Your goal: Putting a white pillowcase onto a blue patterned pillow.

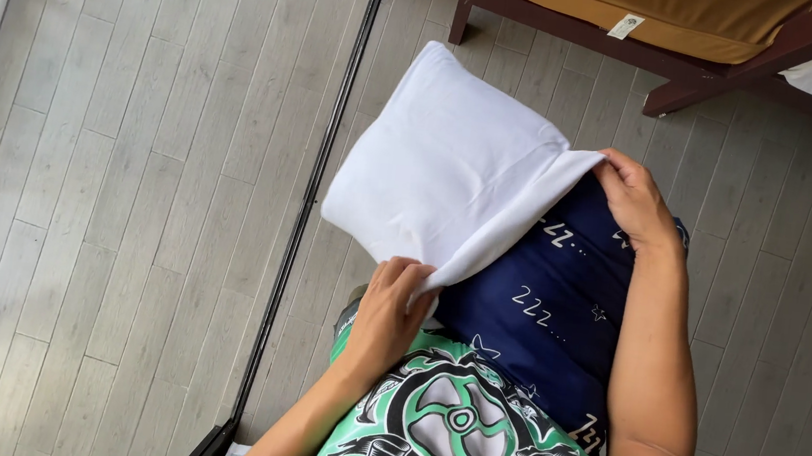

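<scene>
two hands are seen: a white cloth pillowcase (pixel 453 168) is pinched at its open edge by left hand (pixel 389 312) and right hand (pixel 635 197), fingers closed on cloth, half drawn over a navy patterned pillow (pixel 547 318).

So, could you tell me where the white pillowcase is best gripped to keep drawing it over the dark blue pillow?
Probably at the open hem of the white pillowcase, one grip at each end, coming from the body side. The left hand and right hand already pinch those ends, and the hem lies loose across the dark blue pillow, while the far end is filled and taut.
</scene>
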